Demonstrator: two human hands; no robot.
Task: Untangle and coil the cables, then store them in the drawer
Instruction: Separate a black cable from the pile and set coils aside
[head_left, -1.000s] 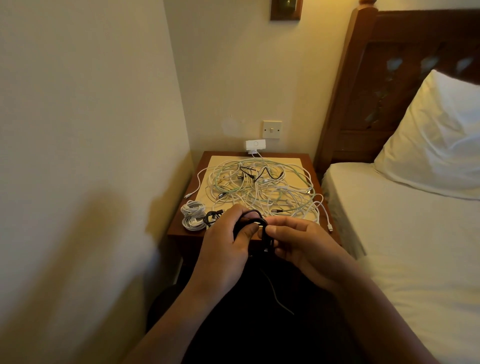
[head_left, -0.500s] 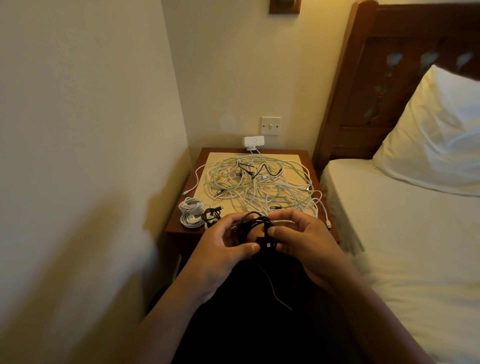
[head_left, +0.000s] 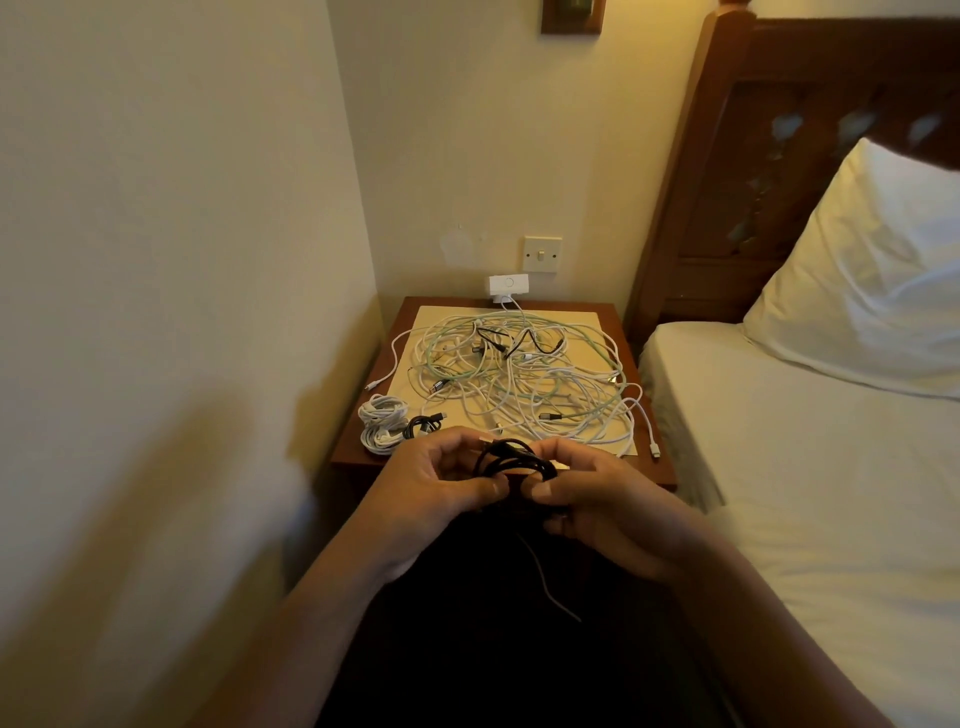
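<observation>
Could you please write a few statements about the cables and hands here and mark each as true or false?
1. The left hand and right hand both hold a black cable. True.
2. The tangled pile on the nightstand is mostly black. False: it is mostly white and pale green.
3. At the nightstand's front left corner lie coiled white cables. True.
4. The pillow lies on the nightstand. False: it lies on the bed.
</observation>
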